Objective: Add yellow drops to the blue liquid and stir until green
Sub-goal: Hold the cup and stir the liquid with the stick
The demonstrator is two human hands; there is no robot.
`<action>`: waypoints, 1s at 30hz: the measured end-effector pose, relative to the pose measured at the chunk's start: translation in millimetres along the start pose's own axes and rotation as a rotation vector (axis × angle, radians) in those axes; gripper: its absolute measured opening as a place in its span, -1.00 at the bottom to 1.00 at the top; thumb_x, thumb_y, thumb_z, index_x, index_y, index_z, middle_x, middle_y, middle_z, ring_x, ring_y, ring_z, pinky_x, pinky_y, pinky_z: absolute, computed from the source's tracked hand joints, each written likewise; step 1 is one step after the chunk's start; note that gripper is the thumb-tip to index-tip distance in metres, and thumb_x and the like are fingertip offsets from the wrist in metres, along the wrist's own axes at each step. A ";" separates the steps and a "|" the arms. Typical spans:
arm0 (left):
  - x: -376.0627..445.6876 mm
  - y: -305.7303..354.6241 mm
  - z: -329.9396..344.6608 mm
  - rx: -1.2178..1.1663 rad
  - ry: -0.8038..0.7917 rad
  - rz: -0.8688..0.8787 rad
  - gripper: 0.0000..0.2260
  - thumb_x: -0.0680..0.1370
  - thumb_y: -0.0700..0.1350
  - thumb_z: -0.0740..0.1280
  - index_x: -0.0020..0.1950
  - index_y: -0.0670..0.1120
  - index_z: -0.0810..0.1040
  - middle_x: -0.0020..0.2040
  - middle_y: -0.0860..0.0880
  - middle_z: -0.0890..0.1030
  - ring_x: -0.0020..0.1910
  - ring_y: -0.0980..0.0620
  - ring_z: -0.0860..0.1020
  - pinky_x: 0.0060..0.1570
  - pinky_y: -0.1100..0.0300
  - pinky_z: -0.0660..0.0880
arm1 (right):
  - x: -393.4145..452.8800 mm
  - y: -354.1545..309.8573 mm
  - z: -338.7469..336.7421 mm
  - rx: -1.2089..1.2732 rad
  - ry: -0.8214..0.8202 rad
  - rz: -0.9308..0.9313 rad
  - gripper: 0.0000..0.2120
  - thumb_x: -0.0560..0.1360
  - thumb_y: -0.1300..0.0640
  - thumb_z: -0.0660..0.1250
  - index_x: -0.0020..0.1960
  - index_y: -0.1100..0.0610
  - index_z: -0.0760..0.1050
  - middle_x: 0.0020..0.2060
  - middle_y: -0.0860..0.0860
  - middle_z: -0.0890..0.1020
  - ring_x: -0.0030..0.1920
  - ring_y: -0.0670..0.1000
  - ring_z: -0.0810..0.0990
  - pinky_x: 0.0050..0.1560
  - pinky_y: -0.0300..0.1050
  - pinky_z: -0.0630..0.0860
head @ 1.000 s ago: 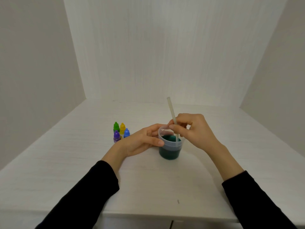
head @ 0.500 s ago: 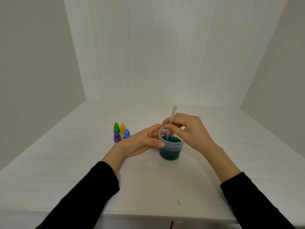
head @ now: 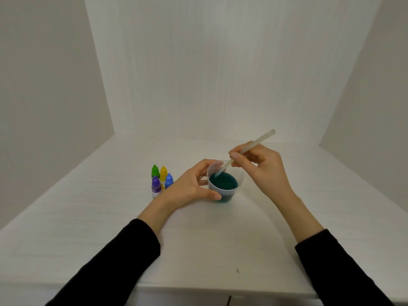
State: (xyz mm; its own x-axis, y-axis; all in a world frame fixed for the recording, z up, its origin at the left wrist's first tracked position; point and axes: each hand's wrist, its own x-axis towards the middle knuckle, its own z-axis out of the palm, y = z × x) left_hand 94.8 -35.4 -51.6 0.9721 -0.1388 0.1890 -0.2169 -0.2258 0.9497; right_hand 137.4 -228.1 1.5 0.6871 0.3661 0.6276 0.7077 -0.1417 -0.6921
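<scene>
A clear plastic cup [head: 239,178] stands mid-table and holds dark teal-green liquid [head: 223,182]. My left hand [head: 189,186] wraps around the cup's left side, thumb across its front. My right hand [head: 262,166] pinches a pale stirring stick [head: 254,146] that slants up to the right, its lower tip dipping into the liquid at the cup's far left. The yellow dropper bottle [head: 163,173] stands capped among the other bottles, left of the cup.
A green bottle [head: 155,171], a blue bottle [head: 169,180] and a purple bottle [head: 155,187] stand clustered with the yellow one. White walls close in the table on the left, back and right. The table's front edge [head: 220,291] runs near my sleeves.
The stick has swung from leaning left to slanting far right, and my right hand has shifted right and up. My left hand stays on the cup.
</scene>
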 end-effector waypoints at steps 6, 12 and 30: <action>-1.3 -1.9 -1.1 0.085 0.090 0.075 -0.34 0.32 -0.24 0.57 0.30 0.17 0.43 0.22 0.23 0.56 0.25 0.21 0.51 0.18 0.39 0.44 | -1.0 1.0 -2.0 -0.018 0.000 -0.069 -0.72 0.55 -0.02 0.24 -0.10 0.14 0.62 -0.20 -0.08 0.66 -0.18 -0.07 0.67 -0.11 -0.08 0.61; -1.3 -2.1 -1.4 0.132 0.149 0.164 -0.33 0.33 -0.26 0.58 0.35 0.09 0.42 0.24 0.24 0.54 0.29 0.19 0.48 0.25 0.37 0.41 | -0.3 2.7 -4.1 -0.187 -0.009 -0.161 -0.80 0.54 0.01 0.27 -0.10 0.05 0.64 -0.18 -0.13 0.55 -0.16 -0.16 0.55 -0.17 -0.39 0.43; -2.8 -1.2 1.4 0.165 0.135 0.185 -0.34 0.32 -0.22 0.57 0.36 0.05 0.41 0.27 0.17 0.52 0.32 0.12 0.47 0.36 0.10 0.41 | -6.7 -1.8 0.6 -0.131 -0.177 -0.139 -0.75 0.54 0.07 0.24 -0.16 0.15 0.64 -0.31 -0.01 0.61 -0.32 0.01 0.55 -0.25 -0.07 0.51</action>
State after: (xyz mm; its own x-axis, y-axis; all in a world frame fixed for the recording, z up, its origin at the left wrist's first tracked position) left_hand 92.2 -36.1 -53.6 0.9152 -0.0648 0.3978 -0.3929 -0.3638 0.8446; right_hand 131.4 -229.7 -1.7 0.5503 0.5436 0.6338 0.8167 -0.1924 -0.5441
